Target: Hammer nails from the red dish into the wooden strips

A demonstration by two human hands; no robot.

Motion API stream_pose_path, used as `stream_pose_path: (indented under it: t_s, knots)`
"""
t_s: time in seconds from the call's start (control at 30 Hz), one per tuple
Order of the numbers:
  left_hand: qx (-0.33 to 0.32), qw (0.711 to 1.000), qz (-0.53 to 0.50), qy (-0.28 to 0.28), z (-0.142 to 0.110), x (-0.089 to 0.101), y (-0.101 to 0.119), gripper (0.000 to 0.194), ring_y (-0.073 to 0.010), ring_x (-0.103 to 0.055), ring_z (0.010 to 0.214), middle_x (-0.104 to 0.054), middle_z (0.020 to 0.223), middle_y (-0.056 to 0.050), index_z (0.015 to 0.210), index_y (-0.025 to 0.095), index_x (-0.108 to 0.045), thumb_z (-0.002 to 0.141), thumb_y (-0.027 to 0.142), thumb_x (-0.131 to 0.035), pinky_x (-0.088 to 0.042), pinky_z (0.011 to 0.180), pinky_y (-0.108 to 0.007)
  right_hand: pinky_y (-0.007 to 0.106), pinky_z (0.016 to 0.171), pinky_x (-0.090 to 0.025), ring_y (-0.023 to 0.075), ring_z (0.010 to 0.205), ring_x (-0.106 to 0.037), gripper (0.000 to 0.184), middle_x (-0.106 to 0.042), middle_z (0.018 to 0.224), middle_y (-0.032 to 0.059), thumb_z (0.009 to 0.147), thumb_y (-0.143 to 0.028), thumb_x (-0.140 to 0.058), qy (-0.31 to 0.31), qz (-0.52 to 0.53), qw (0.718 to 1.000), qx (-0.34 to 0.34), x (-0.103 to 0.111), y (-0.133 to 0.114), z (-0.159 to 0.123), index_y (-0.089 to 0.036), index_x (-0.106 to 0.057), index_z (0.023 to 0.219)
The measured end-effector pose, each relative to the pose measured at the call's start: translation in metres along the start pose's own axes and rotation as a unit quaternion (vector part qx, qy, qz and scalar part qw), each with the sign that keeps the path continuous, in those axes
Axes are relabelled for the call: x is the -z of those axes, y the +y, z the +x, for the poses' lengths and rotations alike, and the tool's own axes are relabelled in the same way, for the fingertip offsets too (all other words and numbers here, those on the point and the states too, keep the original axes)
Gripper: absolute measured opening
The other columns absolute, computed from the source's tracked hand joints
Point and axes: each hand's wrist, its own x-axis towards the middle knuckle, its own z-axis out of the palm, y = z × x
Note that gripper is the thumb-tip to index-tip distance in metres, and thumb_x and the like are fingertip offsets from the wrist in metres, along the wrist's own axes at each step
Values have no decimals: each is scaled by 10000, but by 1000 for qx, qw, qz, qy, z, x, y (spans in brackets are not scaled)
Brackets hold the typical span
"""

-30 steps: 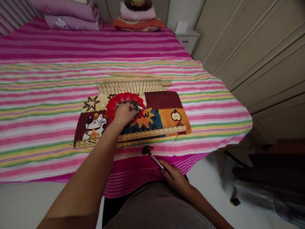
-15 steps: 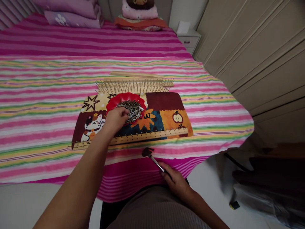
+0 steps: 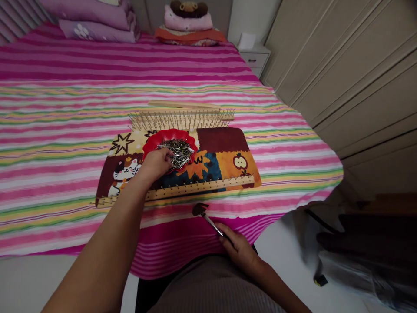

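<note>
My left hand [image 3: 158,162] reaches into a red scalloped bowl [image 3: 152,141] heaped with loose nails [image 3: 180,152]. Its fingers are pinched together at the left side of the heap; whether a nail is between the fingertips is too small to tell. My right hand [image 3: 237,244] is wrapped round the handle of a claw hammer [image 3: 208,219], whose dark head lies over the bed's near edge. Between the hands, a wooden strip [image 3: 195,188] studded with a row of nails lies along the front of a patterned mat [image 3: 224,139]. My left forearm hides part of it.
Behind the bowl lie several wooden strips [image 3: 176,119] bristling with upright nails, and a plain strip [image 3: 182,104]. All rest on a striped bedspread [image 3: 48,152]. Folded bedding [image 3: 97,30] sits at the far end. A nightstand [image 3: 256,58] and wardrobe doors [image 3: 342,65] stand at right.
The view has shifted slightly. My left hand stays at the bowl with its fingers among the nails, and my right hand still holds the hammer in nearly the same place.
</note>
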Motion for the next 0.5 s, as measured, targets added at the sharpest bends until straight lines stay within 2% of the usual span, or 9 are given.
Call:
stream_pose_path:
  t_s: [0.1,0.27,0.37,0.5]
  knots:
    - [28,987,-157,-2,1,1,-7,303,-131,-586,597,-608,603,42,859,184,-637,562,130,-655,-453,629,-245,362,1014,-451,204,1191,-572,418,-611,1297,69,924,-249,-446,-3,2,1000,1,0,1,0,-218,-524,1333]
    - [56,937,-346,-7,-2,6,-15,311,-131,-604,579,-619,571,31,788,159,-621,501,133,-739,-498,639,-270,364,1008,-460,206,1195,-571,428,-612,1298,63,916,-234,-440,3,-5,1000,4,-1,4,0,-225,-524,1336]
    - [64,915,-398,-11,-6,10,-16,342,-134,-624,598,-649,609,8,792,147,-620,487,138,-777,-516,635,-277,363,1004,-465,206,1185,-580,429,-619,1288,66,915,-239,-440,3,-6,1000,2,-2,4,0,-220,-527,1334]
    - [65,907,-417,-14,-8,12,-16,365,-120,-621,573,-658,626,11,799,142,-616,475,127,-784,-512,572,-245,353,1006,-465,201,1182,-583,432,-620,1286,71,917,-251,-434,0,-5,1000,2,-1,2,0,-209,-525,1337]
